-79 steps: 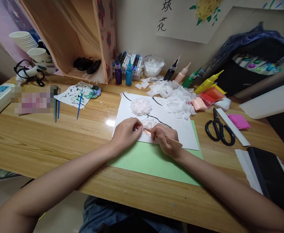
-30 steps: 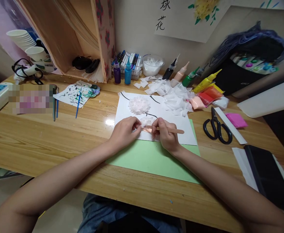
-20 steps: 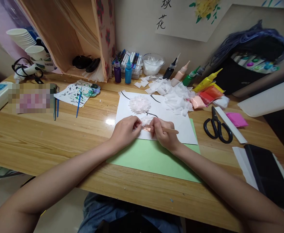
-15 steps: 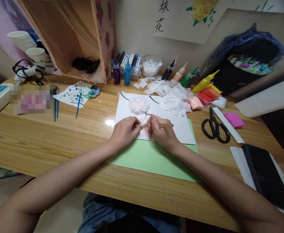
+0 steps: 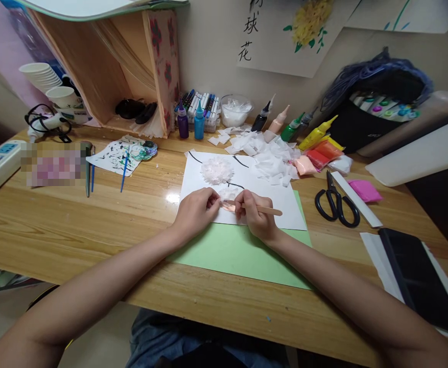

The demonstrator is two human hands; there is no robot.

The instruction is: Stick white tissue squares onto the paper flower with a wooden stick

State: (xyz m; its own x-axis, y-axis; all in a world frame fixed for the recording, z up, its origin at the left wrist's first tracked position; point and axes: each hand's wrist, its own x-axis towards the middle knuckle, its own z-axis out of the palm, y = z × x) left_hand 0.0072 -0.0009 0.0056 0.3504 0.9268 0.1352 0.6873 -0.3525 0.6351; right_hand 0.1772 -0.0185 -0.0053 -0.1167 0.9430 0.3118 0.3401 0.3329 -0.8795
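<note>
A white sheet (image 5: 285, 207) with dark painted lines lies over a green sheet (image 5: 242, 250). On it sit a fluffy pale pink-white flower (image 5: 217, 170) and, lower, a smaller white tuft (image 5: 229, 192) beside a peach patch. My right hand (image 5: 258, 212) is closed around a flat wooden stick (image 5: 269, 210), its tip at the peach patch. My left hand (image 5: 198, 208) rests on the sheet's left part, fingertips pinched at the tuft's edge; what they hold is too small to make out. White paper squares (image 5: 272, 158) are heaped behind the sheet.
Black scissors (image 5: 337, 202), a white strip (image 5: 356, 199) and a black phone (image 5: 419, 276) lie right. Paint bottles (image 5: 199, 121), a glass bowl (image 5: 236, 111) and clay packets (image 5: 319, 155) stand or lie behind. Brushes (image 5: 124, 171) and a paint-smeared sheet (image 5: 111, 156) are left.
The camera view has shifted slightly. My right hand has tilted the stick, whose free end now points lower and further right. My left hand remains beside the tuft.
</note>
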